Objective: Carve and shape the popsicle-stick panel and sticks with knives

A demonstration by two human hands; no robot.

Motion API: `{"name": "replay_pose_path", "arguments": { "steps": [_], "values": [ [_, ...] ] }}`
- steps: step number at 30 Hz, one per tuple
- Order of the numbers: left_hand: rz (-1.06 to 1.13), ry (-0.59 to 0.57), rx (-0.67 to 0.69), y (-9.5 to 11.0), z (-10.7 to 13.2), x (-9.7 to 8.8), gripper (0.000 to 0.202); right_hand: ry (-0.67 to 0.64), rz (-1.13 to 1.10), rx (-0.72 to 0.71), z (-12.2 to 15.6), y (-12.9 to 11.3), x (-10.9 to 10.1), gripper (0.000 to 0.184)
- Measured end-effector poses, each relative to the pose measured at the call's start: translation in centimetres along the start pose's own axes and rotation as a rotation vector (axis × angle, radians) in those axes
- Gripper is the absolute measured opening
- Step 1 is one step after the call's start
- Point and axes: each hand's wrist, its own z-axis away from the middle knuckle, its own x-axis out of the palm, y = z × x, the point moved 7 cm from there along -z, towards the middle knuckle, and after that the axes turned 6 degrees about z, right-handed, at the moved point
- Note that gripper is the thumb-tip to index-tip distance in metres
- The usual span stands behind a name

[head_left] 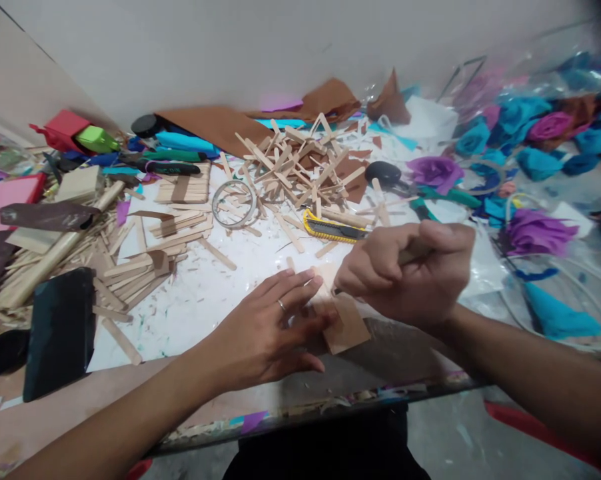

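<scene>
My left hand [268, 327] lies with fingers stretched out over a small brown card piece [348, 327] at the table's front edge, pressing it down. My right hand [405, 270] is closed in a fist round a tool with a pale wooden handle [414, 252], its tip down at the card and a light wooden piece [325, 277] beside my left fingertips. The tool's working end is hidden by my fingers. A ring sits on one left finger.
A heap of wooden craft sticks [300, 167] lies mid-table with a yellow utility knife [333, 229] and a tape ring [234, 203]. Stick stacks [145, 260] and a black block [60, 330] are at the left. Paper flowers [525, 143] fill the right.
</scene>
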Motion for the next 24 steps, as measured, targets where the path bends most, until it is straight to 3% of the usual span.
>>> {"name": "replay_pose_path", "arguments": {
  "steps": [12, 20, 24],
  "values": [
    [0.054, 0.045, -0.019, -0.3, 0.3, 0.2, 0.056, 0.050, 0.152, 0.084, 0.3, 1.0, 0.8, 0.054],
    [0.015, 0.109, 0.025, -0.2, 0.4, 0.2, 0.054, -0.003, 0.197, 0.056, -0.2, 0.6, 1.5, 0.052],
    [0.026, 0.086, 0.022, -0.3, 0.4, 0.4, 0.057, -0.017, 0.199, 0.068, -0.3, 0.5, 1.6, 0.052]
  ]
}}
